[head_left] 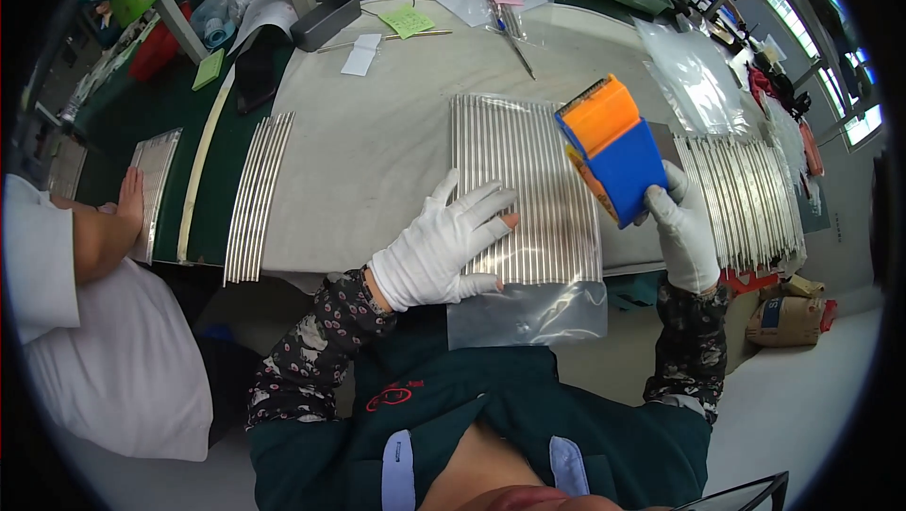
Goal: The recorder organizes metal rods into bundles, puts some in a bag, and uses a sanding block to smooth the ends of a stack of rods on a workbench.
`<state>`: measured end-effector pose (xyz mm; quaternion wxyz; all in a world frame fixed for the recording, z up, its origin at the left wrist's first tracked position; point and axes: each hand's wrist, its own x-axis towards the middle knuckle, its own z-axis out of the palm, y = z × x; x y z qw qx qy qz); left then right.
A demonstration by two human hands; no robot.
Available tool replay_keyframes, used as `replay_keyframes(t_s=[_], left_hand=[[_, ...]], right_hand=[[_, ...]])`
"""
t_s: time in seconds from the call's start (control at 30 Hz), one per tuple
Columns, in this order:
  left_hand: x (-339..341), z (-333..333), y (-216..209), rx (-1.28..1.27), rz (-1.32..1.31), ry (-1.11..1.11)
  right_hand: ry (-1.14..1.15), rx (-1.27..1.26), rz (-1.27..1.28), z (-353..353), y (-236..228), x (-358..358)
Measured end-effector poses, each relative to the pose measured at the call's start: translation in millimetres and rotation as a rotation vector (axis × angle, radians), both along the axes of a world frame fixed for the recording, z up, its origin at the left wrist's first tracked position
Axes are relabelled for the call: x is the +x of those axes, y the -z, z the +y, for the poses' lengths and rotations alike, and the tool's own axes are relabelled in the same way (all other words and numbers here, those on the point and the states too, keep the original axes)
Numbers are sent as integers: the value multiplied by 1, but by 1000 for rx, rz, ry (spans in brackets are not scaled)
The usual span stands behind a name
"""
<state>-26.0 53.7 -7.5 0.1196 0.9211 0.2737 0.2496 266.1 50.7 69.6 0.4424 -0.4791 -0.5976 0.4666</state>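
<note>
Metal rods lie side by side in a clear plastic bag (528, 315) in front of me, its loose end hanging past the table edge. My left hand (439, 247), in a white glove with some bare fingertips, rests flat on the bag with fingers spread. Raised above the bag's right side is a blue and orange tape dispenser (628, 162). My right hand (684, 233), also gloved, is closed round its lower end. Part of the right-hand fingers is hidden behind the dispenser.
Loose rods (741, 200) lie at the right, and a smaller row of rods (260, 195) at the left. Clear plastic bags (694, 77) lie at the back right. A pen (514, 47) and a green note (408, 20) are farther back. A co-worker's hand (130, 198) touches bagged rods at far left.
</note>
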Motion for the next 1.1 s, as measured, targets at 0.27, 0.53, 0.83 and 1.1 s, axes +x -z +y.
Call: replay_keyframes(t_s=[0.27, 0.53, 0.83, 1.1], left_hand=[[10, 4, -42, -749, -767, -83], [25, 5, -93, -1103, -703, -180], [32, 14, -67, -1010, -722, -329], [41, 11, -71, -963, -841, -404]], right_hand=[[-166, -181, 150, -29, 7, -3], [-232, -279, 108, -31, 9, -3], [-147, -77, -22, -26, 18, -15], [-26, 557, -592, -28, 13, -34]])
